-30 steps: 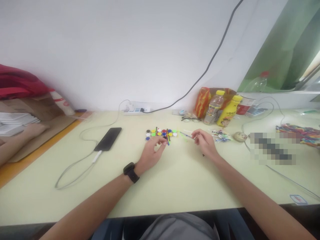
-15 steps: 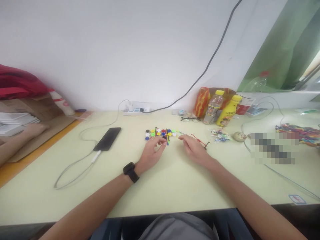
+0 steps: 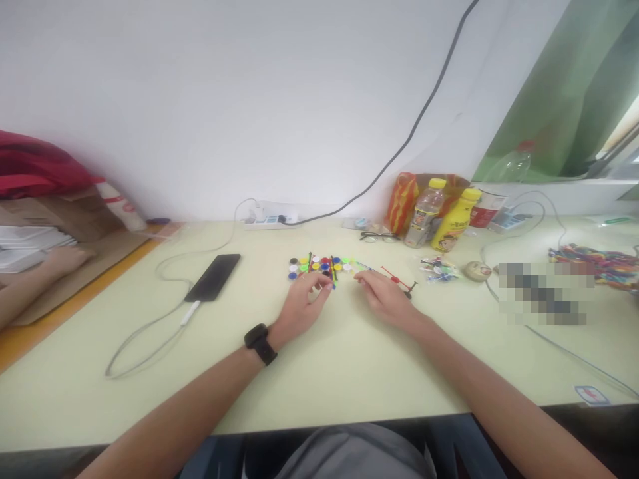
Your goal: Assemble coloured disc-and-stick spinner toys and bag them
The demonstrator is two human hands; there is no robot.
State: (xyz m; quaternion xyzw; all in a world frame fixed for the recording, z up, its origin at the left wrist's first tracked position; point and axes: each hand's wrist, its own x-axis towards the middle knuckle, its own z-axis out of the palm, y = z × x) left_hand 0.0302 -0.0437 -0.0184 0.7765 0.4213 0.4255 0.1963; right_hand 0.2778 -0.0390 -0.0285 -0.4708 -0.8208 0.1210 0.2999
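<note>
Small coloured discs [image 3: 316, 260] in black, white, blue, yellow, green and red lie grouped on the pale table, with thin coloured sticks [image 3: 333, 266] among them. My left hand [image 3: 302, 303], with a black watch on its wrist, rests at the near edge of this group and covers part of it. Its thumb and index fingertips come together beside the sticks; anything between them is too small to make out. Right of the discs, my right hand [image 3: 385, 297] has its fingers curled in a pinch, contents hidden. Beside it lies a thin red piece [image 3: 394, 278] with a dark end.
A black phone [image 3: 213, 277] on a white cable lies left. Glasses [image 3: 379, 237], two yellow-capped bottles [image 3: 452, 223], small bagged pieces [image 3: 438, 269], a round object [image 3: 477, 271] and colourful threads [image 3: 594, 265] are behind and right. Another person's hand [image 3: 67, 258] is far left.
The view has shifted very slightly. My right hand has moved a touch to the left, while my left hand stays by the discs.
</note>
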